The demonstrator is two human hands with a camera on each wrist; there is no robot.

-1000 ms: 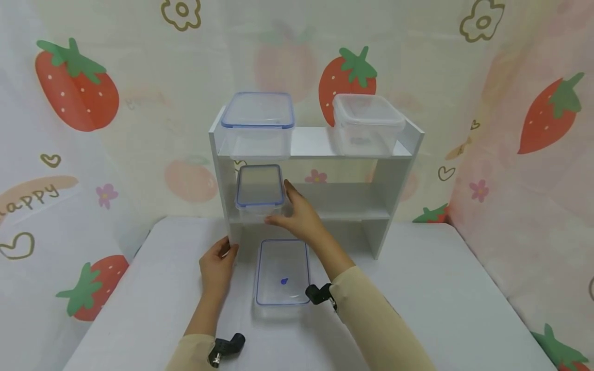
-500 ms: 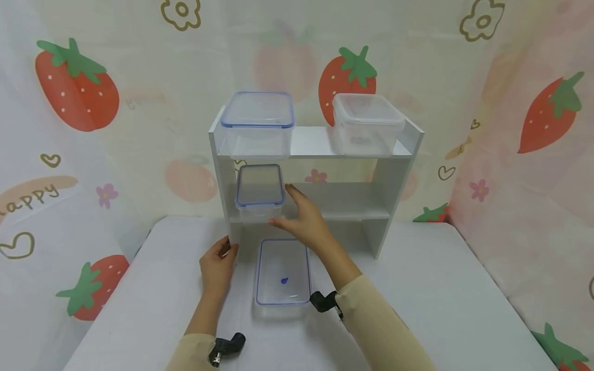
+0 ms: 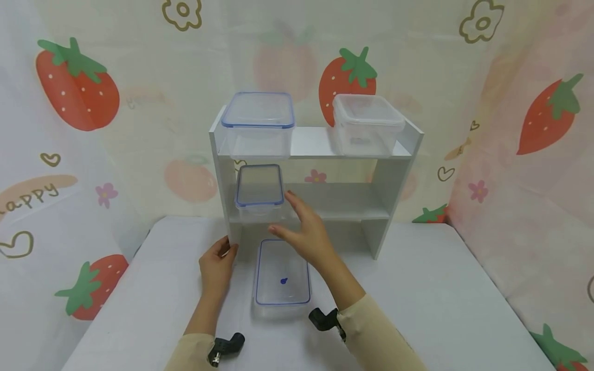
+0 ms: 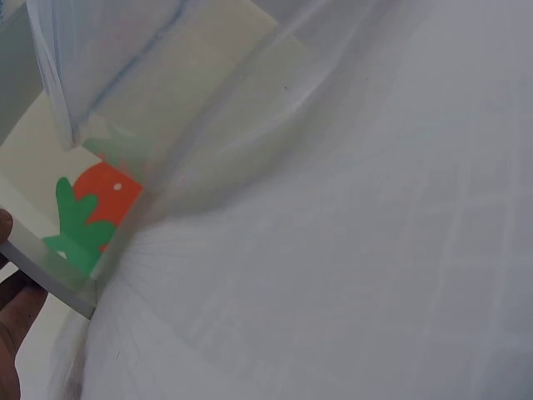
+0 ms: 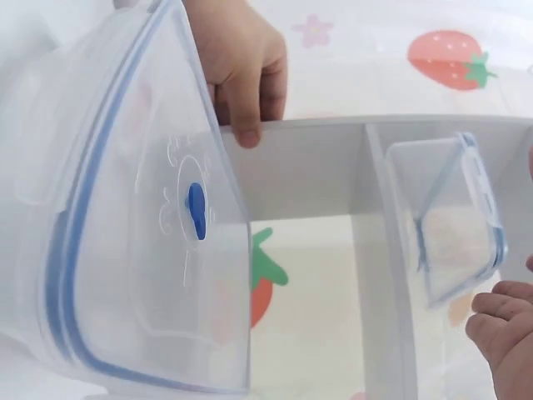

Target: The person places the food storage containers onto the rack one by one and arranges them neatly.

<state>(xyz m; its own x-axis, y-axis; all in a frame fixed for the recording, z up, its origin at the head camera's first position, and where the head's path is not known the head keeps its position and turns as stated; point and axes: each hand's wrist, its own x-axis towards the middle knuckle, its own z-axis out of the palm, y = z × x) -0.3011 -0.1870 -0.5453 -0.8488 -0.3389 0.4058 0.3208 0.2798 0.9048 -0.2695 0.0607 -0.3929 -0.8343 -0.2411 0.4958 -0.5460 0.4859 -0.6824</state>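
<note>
My left hand [image 3: 217, 265] grips the front edge of the left side panel of a white shelf unit [image 3: 403, 180]. In the right wrist view the left thumb [image 5: 246, 125] lies on the panel's inner face. A small clear food container [image 3: 260, 188] with a blue-rimmed lid sits on the middle shelf at the left. Just to its right, apart from it, my right hand [image 3: 308, 234] is held with thumb and fingers spread and nothing between them. On the table in front stands a larger clear food container [image 3: 283, 273] with a blue-rimmed lid and a blue valve.
On the top shelf stand a blue-rimmed clear container [image 3: 258, 126] at the left and a white-lidded clear container [image 3: 368, 123] at the right. A white cloth covers the table [image 3: 445, 299]. Strawberry-printed curtains [image 3: 139, 129] hang behind and at the sides.
My right hand has drawn back from the small container, down and slightly right, and its thumb and fingers have spread apart. The left hand and the containers have stayed in place.
</note>
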